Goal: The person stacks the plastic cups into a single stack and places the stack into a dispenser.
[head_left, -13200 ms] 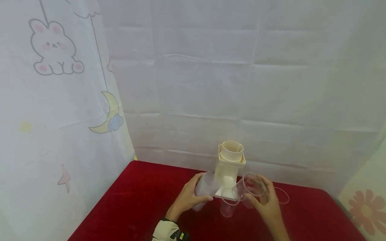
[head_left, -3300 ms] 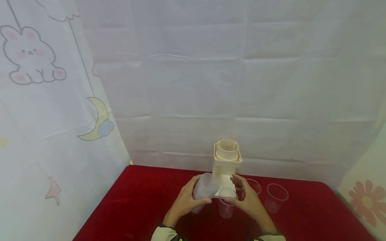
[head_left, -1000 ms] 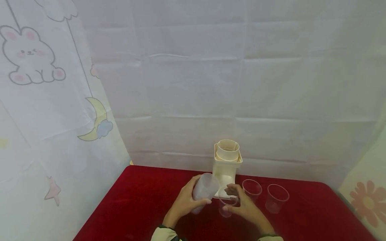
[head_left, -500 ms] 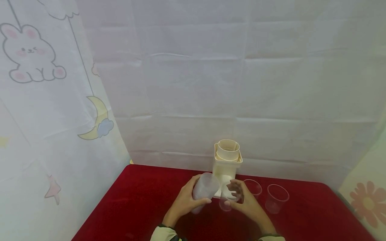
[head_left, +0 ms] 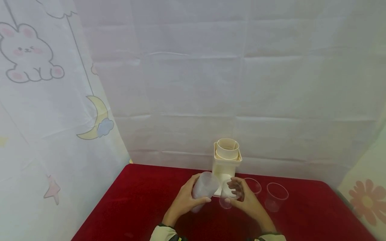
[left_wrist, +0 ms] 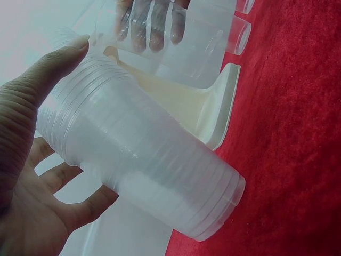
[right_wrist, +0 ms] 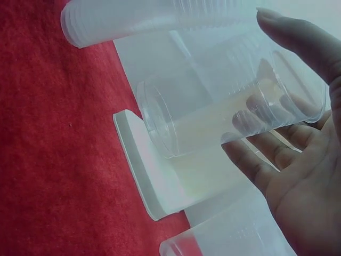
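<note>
A clear cup [right_wrist: 213, 106] hangs in front of a cream stand [head_left: 224, 167], seemingly raised off the red cloth [head_left: 135, 207], in the grasp of a person's right hand [head_left: 248, 200]. The fingers curve along its far side with the thumb opposite, a light hold that probably spares the thin wall from buckling.

Close by, the left hand [head_left: 184, 199] grips a nested stack [left_wrist: 144, 144] near the rims, thumb on one side and fingers on the other; ridged edges there likely give the surest purchase. The stack leans, its mouth up and toward the right hand, perhaps to keep the rims within that hand's reach. Whether its base touches the cloth cannot be told.

A second cup [head_left: 254, 189], partly hidden by the right hand, and a third cup [head_left: 275, 197] stand upright to the right, apparently parked out of the way. The stand, topped by a round collar, sits near a creased pale sheet [head_left: 193, 83], leaving the cloth before it for both hands.
</note>
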Tool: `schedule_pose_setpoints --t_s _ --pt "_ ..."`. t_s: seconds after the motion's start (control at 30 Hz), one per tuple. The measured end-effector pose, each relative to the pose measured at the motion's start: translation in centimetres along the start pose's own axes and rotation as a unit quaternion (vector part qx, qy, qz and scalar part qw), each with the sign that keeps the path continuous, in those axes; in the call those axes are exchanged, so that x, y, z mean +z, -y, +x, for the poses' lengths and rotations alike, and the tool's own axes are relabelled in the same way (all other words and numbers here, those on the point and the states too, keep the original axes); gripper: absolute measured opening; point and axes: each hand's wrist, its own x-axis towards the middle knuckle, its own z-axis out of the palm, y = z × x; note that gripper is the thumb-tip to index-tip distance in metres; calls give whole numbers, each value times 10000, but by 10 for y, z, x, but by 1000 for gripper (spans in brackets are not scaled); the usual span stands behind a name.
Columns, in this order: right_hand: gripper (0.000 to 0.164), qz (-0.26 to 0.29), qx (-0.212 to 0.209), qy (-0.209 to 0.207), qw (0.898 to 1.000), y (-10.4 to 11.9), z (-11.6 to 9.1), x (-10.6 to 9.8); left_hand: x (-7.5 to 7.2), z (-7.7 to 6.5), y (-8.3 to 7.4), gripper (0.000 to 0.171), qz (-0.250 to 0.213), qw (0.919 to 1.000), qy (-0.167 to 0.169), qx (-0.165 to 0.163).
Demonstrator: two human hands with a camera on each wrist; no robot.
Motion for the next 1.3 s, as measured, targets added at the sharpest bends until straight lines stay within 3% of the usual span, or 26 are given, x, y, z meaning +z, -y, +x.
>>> schedule_pose_setpoints --t_s 0.67,1.3 --pt "74 20 -112 -137 9998 6 2 -9 0 1 2 82 -14 9999 21 -169" --pt "69 199 -522 -474 9973 15 2 -17 2 1 2 82 96 9999 -63 -35"
